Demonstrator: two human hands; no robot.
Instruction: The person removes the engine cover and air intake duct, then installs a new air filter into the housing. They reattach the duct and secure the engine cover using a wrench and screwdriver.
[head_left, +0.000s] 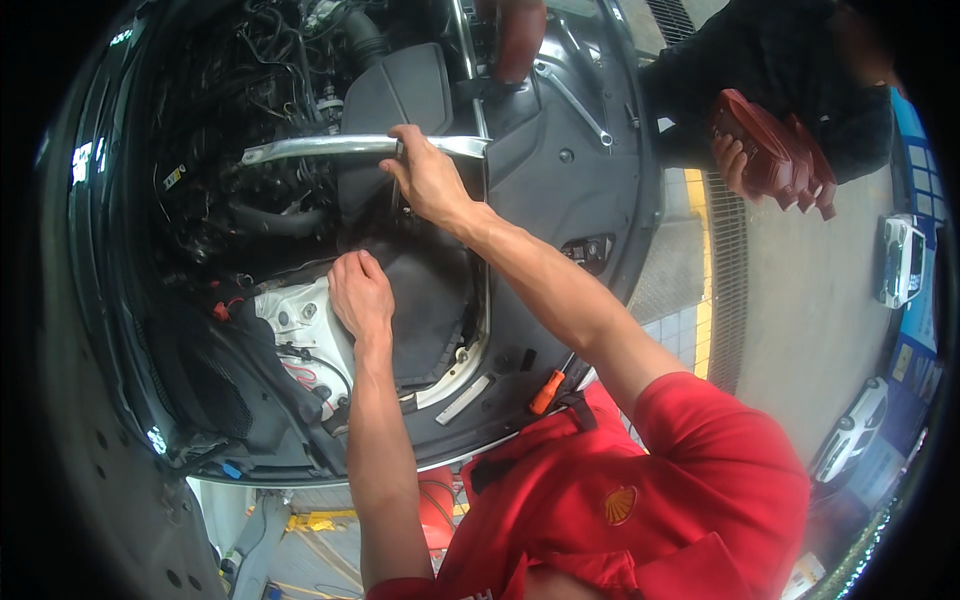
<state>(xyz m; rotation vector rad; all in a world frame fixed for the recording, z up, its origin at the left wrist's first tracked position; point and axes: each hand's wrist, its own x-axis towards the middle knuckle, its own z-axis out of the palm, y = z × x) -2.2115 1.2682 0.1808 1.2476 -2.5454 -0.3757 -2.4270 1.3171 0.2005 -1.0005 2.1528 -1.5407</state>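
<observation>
My right hand reaches over a silver metal brace bar in the engine bay. Its index finger lies across the top and the thumb sits just below, so the hand is closed around the bar. Nearer to me, my left hand is closed, with its fingers curled down at the edge of a white-painted body panel. What those fingers hold, if anything, is hidden beneath them. Beside the left hand lies a dark, flat cover.
A combination wrench rests on the black front trim. An orange-handled screwdriver lies near my waist. At upper right, another person's hand is beside dark red pouch-like items. Hoses and wiring fill the bay's far left.
</observation>
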